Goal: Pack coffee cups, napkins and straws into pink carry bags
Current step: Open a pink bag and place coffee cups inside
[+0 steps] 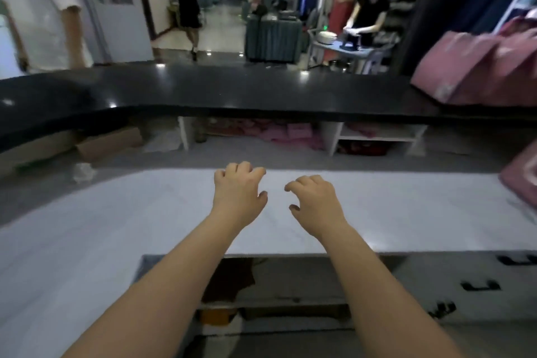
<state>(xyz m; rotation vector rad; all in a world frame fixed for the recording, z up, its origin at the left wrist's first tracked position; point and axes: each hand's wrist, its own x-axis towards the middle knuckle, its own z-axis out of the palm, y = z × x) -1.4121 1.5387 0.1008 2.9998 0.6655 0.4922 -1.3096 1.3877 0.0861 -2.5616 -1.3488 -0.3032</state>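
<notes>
My left hand (236,190) and my right hand (312,200) hover side by side over the pale grey worktop (116,212), fingers loosely curled, holding nothing. Pink carry bags (476,73) lie piled on the black counter (232,90) at the far right, and the corner of another pink bag (521,183) shows at the right edge of the worktop. More pink items (293,135) sit on the shelf under the counter. No cups, napkins or straws can be seen. The frame is blurred by motion.
A cardboard box (107,142) and a crumpled white bag (82,171) lie under the counter at the left. A person in a white shirt (37,9) stands beyond the counter; two others are farther back. Drawers with dark handles (479,286) sit below right.
</notes>
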